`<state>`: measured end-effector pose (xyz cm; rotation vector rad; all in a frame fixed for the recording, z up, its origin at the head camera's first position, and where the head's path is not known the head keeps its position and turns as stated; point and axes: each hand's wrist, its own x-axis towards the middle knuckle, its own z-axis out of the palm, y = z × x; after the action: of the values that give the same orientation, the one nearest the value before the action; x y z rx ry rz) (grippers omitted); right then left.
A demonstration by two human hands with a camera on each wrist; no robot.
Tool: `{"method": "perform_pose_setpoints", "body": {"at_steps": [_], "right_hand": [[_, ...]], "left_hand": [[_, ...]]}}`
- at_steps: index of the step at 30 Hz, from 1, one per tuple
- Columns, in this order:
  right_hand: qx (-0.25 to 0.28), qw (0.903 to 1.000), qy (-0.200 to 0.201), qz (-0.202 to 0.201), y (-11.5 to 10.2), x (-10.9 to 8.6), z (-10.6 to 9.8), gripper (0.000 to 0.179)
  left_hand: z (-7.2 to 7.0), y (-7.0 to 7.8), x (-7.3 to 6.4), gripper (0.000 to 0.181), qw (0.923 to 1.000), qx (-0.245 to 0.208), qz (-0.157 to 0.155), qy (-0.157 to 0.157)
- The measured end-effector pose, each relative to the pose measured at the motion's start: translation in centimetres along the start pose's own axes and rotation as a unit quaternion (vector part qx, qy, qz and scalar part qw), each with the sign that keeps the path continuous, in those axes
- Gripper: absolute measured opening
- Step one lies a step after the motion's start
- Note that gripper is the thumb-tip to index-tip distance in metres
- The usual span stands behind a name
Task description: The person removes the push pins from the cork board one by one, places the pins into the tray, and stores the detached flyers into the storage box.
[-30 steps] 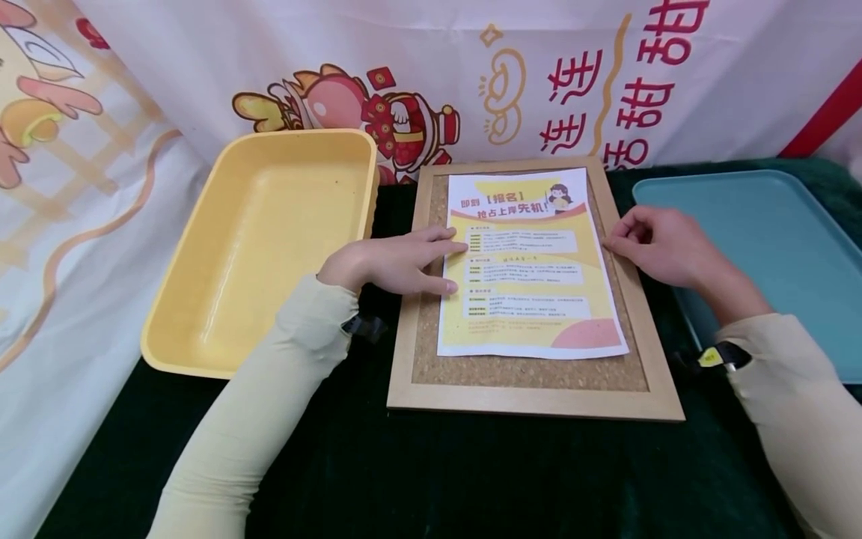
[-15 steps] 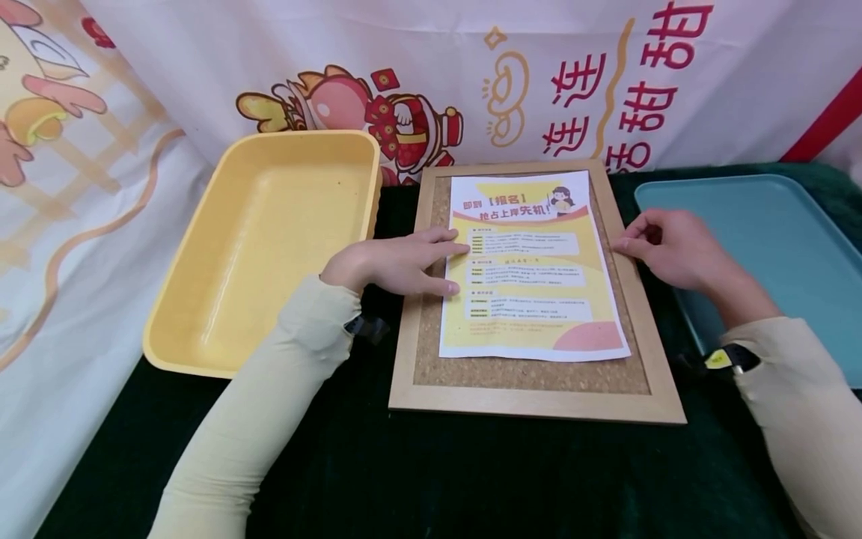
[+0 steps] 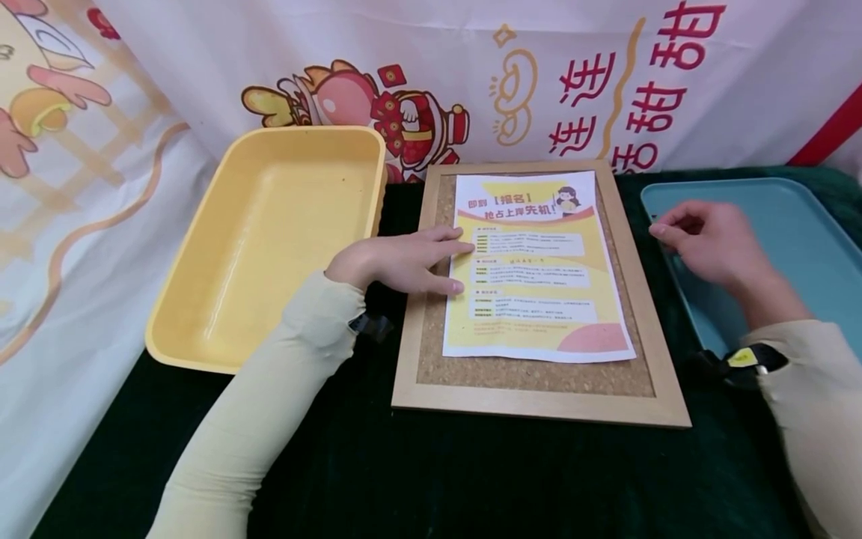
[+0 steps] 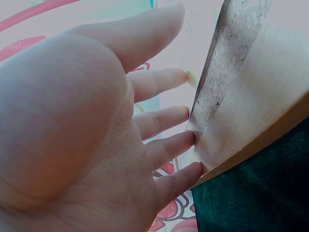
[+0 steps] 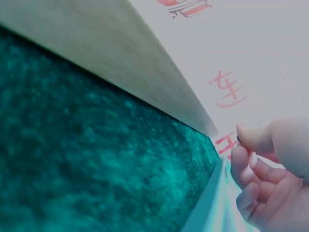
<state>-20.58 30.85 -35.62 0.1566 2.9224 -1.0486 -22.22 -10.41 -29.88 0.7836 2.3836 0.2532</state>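
A printed yellow and white poster (image 3: 532, 329) lies on a cork board (image 3: 525, 374) with a pale wooden frame (image 3: 539, 408). My left hand (image 3: 404, 263) rests on the poster's left edge, fingers spread and straight. In the left wrist view, the fingertips (image 4: 186, 113) touch the sheet and the board near the frame. My right hand (image 3: 717, 243) hovers over the left side of a blue tray (image 3: 774, 196), apart from the board. Its thumb and forefinger pinch a tiny dark object (image 5: 238, 139), too small to identify.
A deep yellow bin (image 3: 263, 247) stands left of the board, partly behind my left forearm. Dark green cloth (image 3: 471, 479) covers the table. A printed white curtain (image 3: 417, 37) hangs behind everything.
My right hand has left the board's right frame edge and moved right, over the blue tray. My left hand stays on the poster. The view has shifted slightly.
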Motion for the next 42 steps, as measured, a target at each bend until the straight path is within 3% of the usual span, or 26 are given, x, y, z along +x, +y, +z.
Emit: {"method": "perform_pose_setpoints", "body": {"at_steps": [5, 14, 24, 42], "right_hand": [[-0.002, 0.9993, -0.001, 0.037, 0.6, 0.2, -0.5, 0.043], [-0.013, 0.9949, -0.04, 0.092, 0.5, -0.1, -1.2, 0.042], [-0.019, 0.9919, -0.061, 0.11, 1.2, 0.4, -1.4, 0.044], [-0.025, 0.989, -0.045, 0.139, 0.3, 0.1, -1.2, 0.047]], "left_hand": [[-0.1, 0.1, 0.0, 0.079, 1.0, 0.003, 0.003, -0.001], [-0.1, 0.2, 0.0, 0.079, 1.0, 0.001, 0.004, -0.001], [-0.2, 0.3, 0.0, 0.079, 1.0, 0.003, 0.0, -0.004], [-0.2, 0.2, 0.0, 0.079, 1.0, 0.0, -0.003, -0.005]]}}
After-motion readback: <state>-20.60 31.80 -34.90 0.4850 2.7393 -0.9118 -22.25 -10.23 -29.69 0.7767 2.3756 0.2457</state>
